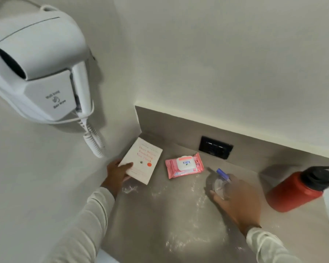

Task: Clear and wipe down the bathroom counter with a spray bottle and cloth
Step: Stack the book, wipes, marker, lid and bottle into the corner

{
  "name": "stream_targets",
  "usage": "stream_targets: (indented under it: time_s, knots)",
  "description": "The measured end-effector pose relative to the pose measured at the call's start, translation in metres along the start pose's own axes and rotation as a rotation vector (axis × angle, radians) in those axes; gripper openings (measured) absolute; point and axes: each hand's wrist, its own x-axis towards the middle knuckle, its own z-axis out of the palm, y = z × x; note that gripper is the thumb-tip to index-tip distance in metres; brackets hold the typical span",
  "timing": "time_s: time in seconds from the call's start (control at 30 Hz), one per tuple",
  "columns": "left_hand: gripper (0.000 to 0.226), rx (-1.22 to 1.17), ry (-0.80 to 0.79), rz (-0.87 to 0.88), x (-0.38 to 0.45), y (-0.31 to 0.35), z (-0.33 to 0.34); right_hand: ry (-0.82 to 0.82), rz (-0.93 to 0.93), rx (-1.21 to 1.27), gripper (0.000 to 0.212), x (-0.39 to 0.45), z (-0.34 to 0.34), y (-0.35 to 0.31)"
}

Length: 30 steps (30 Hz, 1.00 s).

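Observation:
My left hand (pixel 116 173) grips the near edge of a white book (pixel 143 160) with red lettering, which lies in the back left corner of the grey counter (pixel 160 215). My right hand (pixel 235 200) is wrapped around a small clear spray bottle (pixel 221 184) with a purple nozzle, held just above the counter and pointing left toward the back. A pink pack of wet wipes (pixel 184 165) lies flat between the book and the bottle. Wet streaks glisten on the counter. No cloth is in sight.
A red water bottle (pixel 296 188) with a black lid lies on its side at the right. A black wall socket (pixel 216 147) sits in the backsplash behind the wipes. A white wall-mounted hair dryer (pixel 36 67) with a coiled cord hangs at the upper left.

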Motion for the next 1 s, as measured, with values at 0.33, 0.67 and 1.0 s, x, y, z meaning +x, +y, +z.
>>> stream_targets:
  time_s: [0.33, 0.67, 1.0]
  knots:
    - [0.065, 0.140, 0.149, 0.052, 0.053, 0.004, 0.040, 0.086, -0.112, 0.146, 0.086, 0.061, 0.046, -0.123]
    - [0.082, 1.463, 0.051, 0.621, 0.060, -0.040, 0.020, -0.024, -0.152, 0.167, 0.084, 0.098, 0.068, -0.182]
    - [0.094, 1.472, 0.015, 0.551, 0.073, -0.032, 0.022, -0.060, -0.103, 0.154, 0.085, 0.106, 0.079, -0.179]
